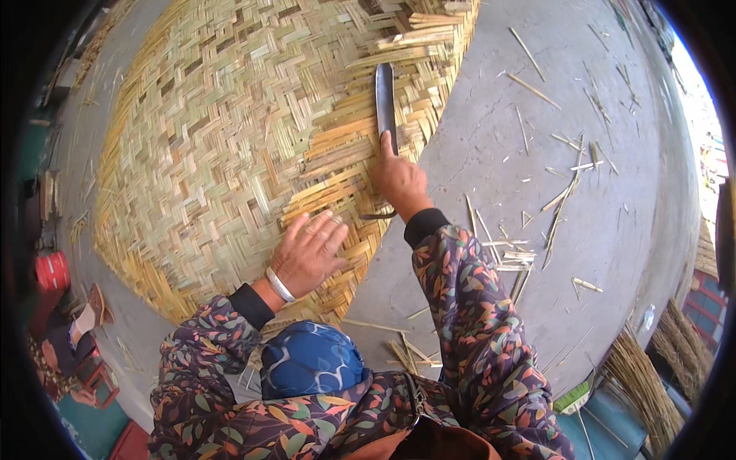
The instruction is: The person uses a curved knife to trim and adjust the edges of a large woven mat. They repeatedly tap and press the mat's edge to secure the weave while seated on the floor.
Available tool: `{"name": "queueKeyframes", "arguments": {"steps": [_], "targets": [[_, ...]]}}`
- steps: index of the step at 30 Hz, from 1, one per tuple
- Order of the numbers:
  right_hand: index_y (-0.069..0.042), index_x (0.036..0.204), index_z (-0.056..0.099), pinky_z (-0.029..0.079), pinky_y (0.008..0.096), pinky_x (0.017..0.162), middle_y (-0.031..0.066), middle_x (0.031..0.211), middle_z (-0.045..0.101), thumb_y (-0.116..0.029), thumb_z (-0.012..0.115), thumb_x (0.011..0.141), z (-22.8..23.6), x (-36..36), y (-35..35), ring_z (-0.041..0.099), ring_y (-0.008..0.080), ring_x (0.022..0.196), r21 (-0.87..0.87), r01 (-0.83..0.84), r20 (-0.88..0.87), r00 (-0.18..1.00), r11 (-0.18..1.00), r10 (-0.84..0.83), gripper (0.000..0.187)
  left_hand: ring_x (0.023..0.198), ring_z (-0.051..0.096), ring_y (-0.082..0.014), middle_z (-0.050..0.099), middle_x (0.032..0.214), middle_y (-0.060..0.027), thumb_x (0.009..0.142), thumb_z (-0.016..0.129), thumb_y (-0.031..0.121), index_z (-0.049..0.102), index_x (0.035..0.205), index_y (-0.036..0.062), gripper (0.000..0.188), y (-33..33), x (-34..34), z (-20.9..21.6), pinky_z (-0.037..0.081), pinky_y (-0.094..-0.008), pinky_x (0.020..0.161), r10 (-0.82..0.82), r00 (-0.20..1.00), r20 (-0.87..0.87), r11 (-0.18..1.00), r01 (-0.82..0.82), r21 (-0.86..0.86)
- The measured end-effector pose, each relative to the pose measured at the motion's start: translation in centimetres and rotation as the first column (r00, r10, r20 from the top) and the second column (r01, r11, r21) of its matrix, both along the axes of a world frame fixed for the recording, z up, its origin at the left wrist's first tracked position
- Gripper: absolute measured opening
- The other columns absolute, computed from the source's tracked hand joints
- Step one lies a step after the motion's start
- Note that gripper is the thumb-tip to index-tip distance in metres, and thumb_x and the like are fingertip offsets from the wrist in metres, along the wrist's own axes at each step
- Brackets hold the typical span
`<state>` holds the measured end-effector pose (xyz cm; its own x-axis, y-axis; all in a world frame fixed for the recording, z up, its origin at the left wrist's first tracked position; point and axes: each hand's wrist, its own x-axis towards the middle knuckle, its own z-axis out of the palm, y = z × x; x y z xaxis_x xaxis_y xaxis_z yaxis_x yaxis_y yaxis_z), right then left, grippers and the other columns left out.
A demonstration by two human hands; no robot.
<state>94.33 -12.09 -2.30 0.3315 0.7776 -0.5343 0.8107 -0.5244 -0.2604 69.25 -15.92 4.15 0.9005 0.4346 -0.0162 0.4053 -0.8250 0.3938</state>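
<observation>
Metal tool (385, 103) juts from the gripping right hand (401, 184); unclenched left hand (309, 253) touches matting (215, 153).

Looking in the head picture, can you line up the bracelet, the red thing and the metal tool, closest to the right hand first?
From the right hand:
1. Metal tool: held in it, over the mat.
2. Bracelet: on the wrist of the left hand.
3. Red thing: past the mat, far left.

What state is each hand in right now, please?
Left hand: open, resting on the mat.
Right hand: closed, holding the metal tool.
</observation>
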Motion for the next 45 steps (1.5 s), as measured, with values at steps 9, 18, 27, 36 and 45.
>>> {"name": "queueKeyframes", "arguments": {"steps": [9,18,27,36,45], "targets": [[-0.023,0.155,0.008,0.049,0.0478,0.085,0.0238,0.111,0.065,-0.023,0.043,0.089,1.2,-1.5,1.8,0.065,0.0390,0.098,-0.245,0.013,0.076,0.997,0.969,0.006,0.075,0.144,0.021,-0.0266,0.031,0.152,-0.0103,0.090,0.050,0.055,0.035,0.146,0.0080,0.075,5.8,-3.5,-8.9,0.013,-0.0515,0.117,0.163,0.975,-0.150,0.987,-0.159,0.037],[-0.015,0.154,0.008,0.051,0.0463,0.081,0.0230,0.104,0.068,-0.031,0.050,0.087,4.6,-2.1,3.5,0.067,0.0367,0.094,-0.331,-0.096,0.100,0.986,0.939,0.136,0.081,0.139,0.033,-0.0228,0.043,0.146,-0.0060,0.090,0.054,0.047,0.047,0.140,0.0116,0.061,6.5,-4.2,-8.0,0.019,-0.0487,0.115,0.218,0.976,0.029,0.973,-0.220,0.065],[-0.004,0.146,0.028,0.048,0.0471,0.087,0.0275,0.107,0.065,-0.029,0.048,0.083,15.7,1.2,8.4,0.063,0.0409,0.102,-0.404,-0.308,-0.057,0.948,0.862,0.312,0.071,0.141,0.030,-0.0219,0.041,0.147,-0.0070,0.090,0.055,0.041,0.044,0.141,0.0087,0.062,6.5,-3.2,-8.9,0.017,-0.0491,0.116,0.215,0.976,0.045,0.976,-0.216,0.011],[-0.020,0.149,0.026,0.050,0.0503,0.060,0.0198,0.082,0.066,-0.027,0.053,0.090,20.7,5.8,7.4,0.066,0.0389,0.068,0.217,-0.472,0.333,0.858,0.854,0.390,0.066,0.138,0.034,-0.0234,0.045,0.144,-0.0083,0.082,0.061,0.040,0.051,0.136,0.0086,0.063,6.7,-4.3,-8.6,0.020,-0.0486,0.115,0.226,0.972,0.062,0.974,-0.227,0.016],[-0.016,0.152,0.013,0.048,0.0482,0.064,0.0199,0.072,0.064,-0.027,0.042,0.089,8.6,16.2,13.9,0.062,0.0352,0.058,0.412,0.438,-0.046,0.886,0.799,-0.462,0.070,0.133,0.041,-0.0241,0.051,0.137,-0.0089,0.083,0.060,0.040,0.054,0.132,0.0077,0.059,7.7,-4.0,-7.3,0.025,-0.0476,0.112,0.229,0.968,0.101,0.973,-0.226,-0.037]]}}
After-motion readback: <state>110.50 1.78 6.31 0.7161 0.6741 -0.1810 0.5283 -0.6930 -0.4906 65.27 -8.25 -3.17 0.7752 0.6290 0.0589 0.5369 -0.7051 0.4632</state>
